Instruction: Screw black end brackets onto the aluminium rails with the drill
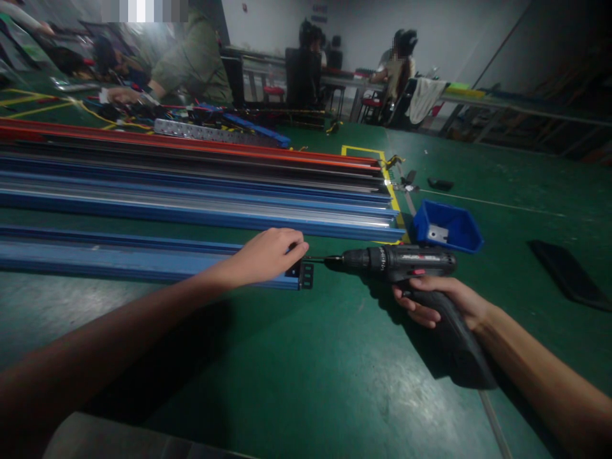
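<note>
My right hand (444, 299) grips a black cordless drill (406, 261) by its handle, the tool pointing left. Its thin bit reaches to the end of a long blue metal rail (210, 261) lying on the green floor. Over that end lies my left hand (268, 255), fingers curled down around it and thumb toward the bit's tip. A black slotted end bracket (306, 276) shows just below the thumb. What sits right under the left fingertips is hidden.
Behind lie more long rails, blue (287, 217), black and orange (239, 146). A blue bin (447, 226) with a small metal plate stands right of them, a flat black object (568, 274) farther right. A co-worker's hand (123, 95) is among wires at the back left.
</note>
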`<state>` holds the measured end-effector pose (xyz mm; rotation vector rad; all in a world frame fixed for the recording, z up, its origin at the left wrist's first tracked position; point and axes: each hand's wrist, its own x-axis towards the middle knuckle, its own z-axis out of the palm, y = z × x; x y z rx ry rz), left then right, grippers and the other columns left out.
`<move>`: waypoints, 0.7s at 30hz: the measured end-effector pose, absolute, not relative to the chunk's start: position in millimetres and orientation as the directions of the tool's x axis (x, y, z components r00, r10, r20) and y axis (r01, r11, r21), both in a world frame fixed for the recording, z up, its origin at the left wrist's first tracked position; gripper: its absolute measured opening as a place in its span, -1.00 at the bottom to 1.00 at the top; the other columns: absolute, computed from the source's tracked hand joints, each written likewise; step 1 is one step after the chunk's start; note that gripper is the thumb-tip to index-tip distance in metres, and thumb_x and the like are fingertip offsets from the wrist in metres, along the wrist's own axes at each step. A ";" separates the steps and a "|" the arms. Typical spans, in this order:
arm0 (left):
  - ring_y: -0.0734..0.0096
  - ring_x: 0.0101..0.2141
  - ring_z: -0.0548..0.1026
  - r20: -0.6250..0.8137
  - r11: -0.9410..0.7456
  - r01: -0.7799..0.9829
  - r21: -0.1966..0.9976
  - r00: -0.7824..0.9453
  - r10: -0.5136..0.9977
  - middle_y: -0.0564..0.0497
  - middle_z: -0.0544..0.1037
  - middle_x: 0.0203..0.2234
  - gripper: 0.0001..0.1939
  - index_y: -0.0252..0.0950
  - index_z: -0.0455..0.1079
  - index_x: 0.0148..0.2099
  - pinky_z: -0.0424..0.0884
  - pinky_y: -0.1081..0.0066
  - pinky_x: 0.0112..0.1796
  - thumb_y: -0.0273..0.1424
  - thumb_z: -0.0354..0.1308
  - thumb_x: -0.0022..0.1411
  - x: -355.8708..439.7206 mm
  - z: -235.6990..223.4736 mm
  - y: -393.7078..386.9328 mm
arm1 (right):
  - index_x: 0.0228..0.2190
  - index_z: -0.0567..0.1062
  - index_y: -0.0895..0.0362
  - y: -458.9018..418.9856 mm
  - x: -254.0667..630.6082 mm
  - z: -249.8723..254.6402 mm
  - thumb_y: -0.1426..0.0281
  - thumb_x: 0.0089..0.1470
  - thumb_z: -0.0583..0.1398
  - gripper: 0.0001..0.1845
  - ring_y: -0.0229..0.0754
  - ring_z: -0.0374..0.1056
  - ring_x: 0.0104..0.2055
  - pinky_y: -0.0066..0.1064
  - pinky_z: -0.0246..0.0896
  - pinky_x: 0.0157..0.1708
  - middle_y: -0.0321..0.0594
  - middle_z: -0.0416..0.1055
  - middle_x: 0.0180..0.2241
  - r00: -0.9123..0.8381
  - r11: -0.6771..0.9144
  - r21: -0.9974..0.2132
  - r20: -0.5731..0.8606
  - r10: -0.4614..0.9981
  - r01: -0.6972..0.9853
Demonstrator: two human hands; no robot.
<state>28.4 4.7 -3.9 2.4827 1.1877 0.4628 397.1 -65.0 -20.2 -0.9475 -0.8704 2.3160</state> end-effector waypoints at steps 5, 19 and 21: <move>0.35 -0.36 0.45 0.139 -0.582 0.683 0.441 0.588 0.797 -0.01 0.56 -0.37 -0.63 -0.28 0.43 -0.31 0.20 0.37 -0.31 -0.21 -0.06 0.45 28.7 -4.7 5.0 | -0.18 0.60 0.35 -64.9 397.9 -21.8 0.34 0.24 0.24 -0.71 -0.46 0.26 -0.65 -0.57 0.35 -0.58 -0.16 0.47 -0.41 -0.648 -0.678 -0.708 -0.424 0.633 -0.199; 0.35 -0.37 0.45 0.144 -0.587 0.683 0.435 0.591 0.794 -0.02 0.57 -0.37 -0.62 -0.29 0.43 -0.32 0.21 0.38 -0.33 -0.23 -0.06 0.45 29.5 -1.8 3.3 | -0.19 0.59 0.33 -64.9 396.2 -18.8 0.31 0.21 0.27 -0.71 -0.46 0.23 -0.65 -0.56 0.33 -0.58 -0.18 0.46 -0.41 -0.640 -0.686 -0.705 -0.444 0.627 -0.182; 0.36 -0.37 0.45 0.144 -0.590 0.681 0.434 0.593 0.792 -0.02 0.57 -0.38 -0.62 -0.29 0.43 -0.33 0.21 0.38 -0.33 -0.23 -0.06 0.45 29.5 -0.8 3.1 | -0.20 0.59 0.32 -65.2 395.3 -18.1 0.31 0.22 0.26 -0.72 -0.46 0.23 -0.65 -0.56 0.32 -0.57 -0.18 0.46 -0.41 -0.636 -0.684 -0.706 -0.446 0.630 -0.183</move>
